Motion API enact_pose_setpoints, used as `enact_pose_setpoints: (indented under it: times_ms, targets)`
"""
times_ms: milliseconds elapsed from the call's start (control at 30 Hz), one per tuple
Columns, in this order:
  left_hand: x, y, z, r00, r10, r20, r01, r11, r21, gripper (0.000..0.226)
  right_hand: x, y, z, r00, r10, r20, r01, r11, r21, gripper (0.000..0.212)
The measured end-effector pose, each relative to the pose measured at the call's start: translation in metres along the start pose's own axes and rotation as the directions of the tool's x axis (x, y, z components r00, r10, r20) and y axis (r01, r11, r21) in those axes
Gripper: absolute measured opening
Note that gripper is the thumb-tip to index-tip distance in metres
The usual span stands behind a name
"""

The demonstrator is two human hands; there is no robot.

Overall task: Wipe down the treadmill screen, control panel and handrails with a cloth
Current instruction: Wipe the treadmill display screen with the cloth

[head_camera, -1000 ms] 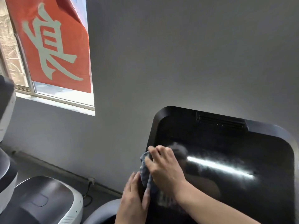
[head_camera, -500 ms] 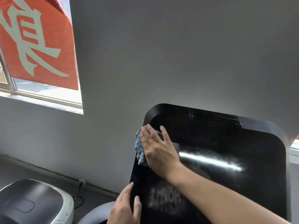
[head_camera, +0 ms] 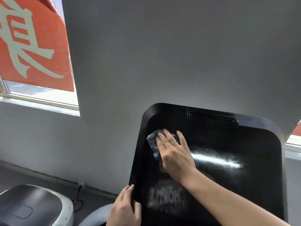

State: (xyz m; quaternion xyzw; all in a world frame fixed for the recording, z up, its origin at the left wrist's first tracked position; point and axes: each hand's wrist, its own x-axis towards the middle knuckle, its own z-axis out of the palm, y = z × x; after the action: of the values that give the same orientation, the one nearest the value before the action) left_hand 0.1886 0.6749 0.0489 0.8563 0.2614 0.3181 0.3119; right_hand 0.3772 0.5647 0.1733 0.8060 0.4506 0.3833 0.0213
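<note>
The treadmill's black glossy screen (head_camera: 228, 185) fills the lower right of the head view, with a vent slot along its top edge. A blue-grey cloth (head_camera: 152, 141) lies bunched against the screen's upper left part. My right hand (head_camera: 174, 152) presses flat on the cloth with straight fingers, forearm reaching in from the lower right. My left hand (head_camera: 125, 207) grips the screen's lower left edge, thumb on the front face and fingers behind. The control panel and handrails are out of view.
A grey wall rises behind the screen. A window with an orange banner (head_camera: 32, 46) sits at the upper left. A white and dark machine housing (head_camera: 32, 207) stands at the lower left, a wall socket with a cable (head_camera: 80, 185) beside it.
My right hand has slid the cloth up the screen's left side and a little inward, going from gripping it to pressing it flat. My left hand has stayed on the lower left edge.
</note>
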Motion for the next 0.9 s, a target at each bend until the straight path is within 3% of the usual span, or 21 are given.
enact_pose_setpoints:
  times_ms: [100,267,400,467,567,667,800,900]
  targets:
    - [0.001,0.002,0.001,0.999,-0.009,0.031,0.008,1.0,0.02,0.061,0.003,-0.016,-0.006,0.981,0.193,0.016,-0.193,0.981,0.012,0.057]
    - [0.001,0.002,-0.002,0.997,-0.019,0.08,0.014,0.998,0.058,0.064,-0.027,-0.062,0.003,0.987,-0.14,0.08,0.146,0.987,-0.068,0.051]
    - [0.0,0.005,0.0,0.997,-0.03,0.073,0.026,0.998,0.062,0.065,-0.008,-0.061,-0.011,0.995,-0.079,0.062,0.082,0.996,-0.046,0.049]
    - [0.0,0.007,0.001,0.996,-0.035,0.082,0.033,0.999,0.024,0.064,-0.009,-0.075,-0.01,0.989,-0.148,0.017,0.148,0.989,-0.009,0.052]
    - [0.0,0.004,0.001,0.994,0.048,0.096,-0.048,0.999,0.002,0.054,-0.027,-0.099,0.007,0.927,-0.37,0.057,0.369,0.929,0.029,0.053]
    - [-0.002,-0.008,0.003,0.995,0.076,0.058,-0.077,0.997,0.02,0.053,-0.026,-0.092,0.021,0.871,-0.467,0.151,0.47,0.883,0.017,0.051]
    - [-0.002,-0.003,-0.001,0.996,0.047,0.07,-0.046,0.999,-0.009,0.067,0.027,-0.05,0.015,0.902,-0.412,0.127,0.411,0.911,0.035,0.052]
    - [-0.002,0.011,-0.004,0.993,0.005,0.121,-0.002,1.0,-0.025,0.066,0.084,-0.001,-0.012,0.967,-0.21,0.142,0.213,0.977,-0.005,0.057]
